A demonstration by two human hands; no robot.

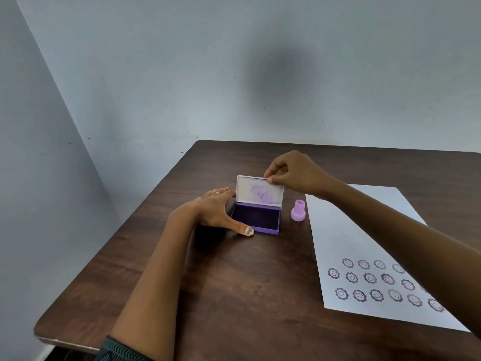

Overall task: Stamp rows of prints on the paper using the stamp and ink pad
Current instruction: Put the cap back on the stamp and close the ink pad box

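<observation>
On the dark brown wooden table (pixel 234 282) sits one small purple rectangular ink pad case (pixel 256 217), its white ink-smudged lid (pixel 259 191) standing nearly upright on a hinge at the far edge. The right hand (pixel 291 173) pinches the lid's top edge between thumb and forefinger near the right corner, the other fingers curled in — a grip suited to swinging the lid on its hinge. Whether it is being opened or closed cannot be told from this one view. The left hand (pixel 216 209) braces the case from the left, thumb laid along the near left corner and fingers pressed together against the far left side, probably so the light case does not slide or tip while the lid moves.

Just right of the case stands one small lilac plastic stamp (pixel 298 210), upright on its wide face and untouched, between the case and the white sheet of paper (pixel 364 230). The paper lies at the right, within easy reach of the stamping hand. Its near end carries three rows of purple smiling-flower prints (pixel 369 278) — about sixteen visible, though the right forearm hides part of each row. The far half of the sheet is bare.
</observation>
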